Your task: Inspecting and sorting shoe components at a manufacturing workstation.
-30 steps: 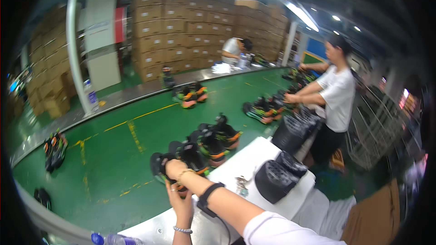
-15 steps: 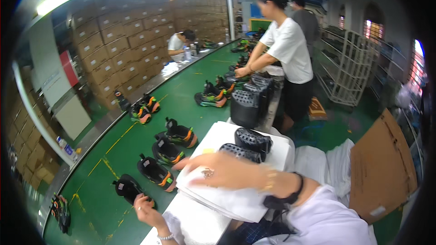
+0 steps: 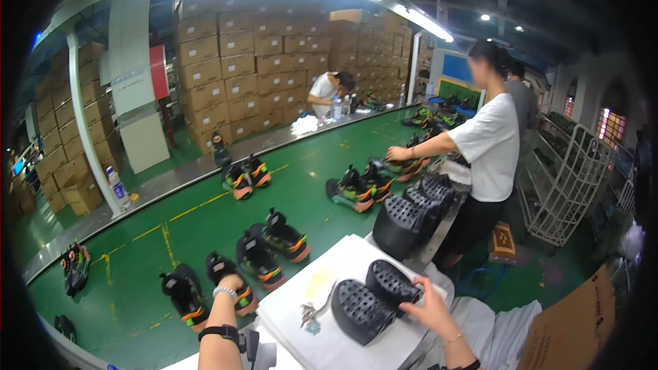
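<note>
My left hand (image 3: 232, 285) is at the collar of a black sneaker (image 3: 245, 301) with orange and green trim, its fingers partly hidden in the shoe's opening. More such sneakers stand on both sides: one sneaker (image 3: 184, 296) to the left, another pair (image 3: 274, 243) to the right. My right hand (image 3: 430, 307) pinches the right edge of a black domed form (image 3: 391, 282) with square holes, thumb and fingers around its rim. A second black form (image 3: 360, 312) sits against it on the white stand (image 3: 308, 349). A bunch of keys (image 3: 310, 316) lies on the stand's top.
The green conveyor table (image 3: 137, 281) carries more sneakers (image 3: 240, 179) farther off. Larger black forms (image 3: 404, 226) stand behind the white stand. A co-worker (image 3: 490, 137) reaches over the table at right. A cardboard sheet (image 3: 572, 322) leans at lower right; a bottle (image 3: 116, 186) stands on the far ledge.
My right hand has moved from over the white stand to the black form at its right. My left hand has gone forward onto a sneaker. The view has swung, showing more of the far side.
</note>
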### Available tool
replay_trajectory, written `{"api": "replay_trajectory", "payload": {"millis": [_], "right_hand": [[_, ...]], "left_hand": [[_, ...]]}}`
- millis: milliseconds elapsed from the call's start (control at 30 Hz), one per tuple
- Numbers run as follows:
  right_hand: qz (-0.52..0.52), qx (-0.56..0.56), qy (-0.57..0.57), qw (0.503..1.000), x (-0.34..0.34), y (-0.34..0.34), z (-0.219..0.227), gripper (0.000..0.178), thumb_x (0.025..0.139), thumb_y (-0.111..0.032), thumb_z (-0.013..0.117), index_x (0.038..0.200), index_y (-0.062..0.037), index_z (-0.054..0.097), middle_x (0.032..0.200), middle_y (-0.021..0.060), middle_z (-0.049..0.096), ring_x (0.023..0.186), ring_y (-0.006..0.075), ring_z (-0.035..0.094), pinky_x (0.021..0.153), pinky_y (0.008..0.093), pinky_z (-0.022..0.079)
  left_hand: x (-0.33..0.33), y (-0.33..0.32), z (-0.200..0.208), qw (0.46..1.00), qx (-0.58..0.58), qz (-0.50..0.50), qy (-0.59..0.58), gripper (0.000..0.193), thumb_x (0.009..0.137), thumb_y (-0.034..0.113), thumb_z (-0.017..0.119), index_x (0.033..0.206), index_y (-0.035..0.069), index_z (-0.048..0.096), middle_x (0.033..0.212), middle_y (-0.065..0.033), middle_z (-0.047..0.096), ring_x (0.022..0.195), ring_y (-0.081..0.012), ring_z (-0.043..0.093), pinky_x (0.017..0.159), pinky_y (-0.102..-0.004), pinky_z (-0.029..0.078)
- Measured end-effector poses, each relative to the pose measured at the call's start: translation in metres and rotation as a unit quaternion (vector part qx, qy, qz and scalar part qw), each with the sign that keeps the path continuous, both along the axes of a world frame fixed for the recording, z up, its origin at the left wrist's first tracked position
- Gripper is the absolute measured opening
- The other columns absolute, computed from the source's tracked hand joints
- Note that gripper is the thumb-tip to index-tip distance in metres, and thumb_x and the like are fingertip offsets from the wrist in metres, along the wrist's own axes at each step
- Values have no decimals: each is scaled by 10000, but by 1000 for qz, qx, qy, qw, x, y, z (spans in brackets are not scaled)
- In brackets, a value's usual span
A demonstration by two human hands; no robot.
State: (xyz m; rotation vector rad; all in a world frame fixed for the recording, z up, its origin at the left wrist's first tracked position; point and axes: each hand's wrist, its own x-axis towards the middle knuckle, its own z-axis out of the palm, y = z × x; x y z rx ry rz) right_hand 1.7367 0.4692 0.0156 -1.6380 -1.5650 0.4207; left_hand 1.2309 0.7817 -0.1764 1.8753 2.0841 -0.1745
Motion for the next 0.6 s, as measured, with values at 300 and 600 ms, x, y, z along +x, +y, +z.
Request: {"api": "replay_trajectory", "payload": {"millis": [300,600], "right_hand": [[-36,12,-10,999,10,-3,-10,623,730,-270,761,1216,-41,445,1130,193,596,1066,341,578,897,363,452],[-48,166,97,980,2,-8,13,646,760,-218,750,1269,-45,393,1205,206,560,1129,311,555,925,343,441]], "left_hand": [[49,-57,45,981,80,-148,95,267,745,177,555,925,45,701,1016,-198,647,931,-327,637,804,-379,509],[13,-110,115,961,83,-256,60,170,726,95,573,817,-4,678,790,-182,668,696,-321,640,629,-403,493]]}}
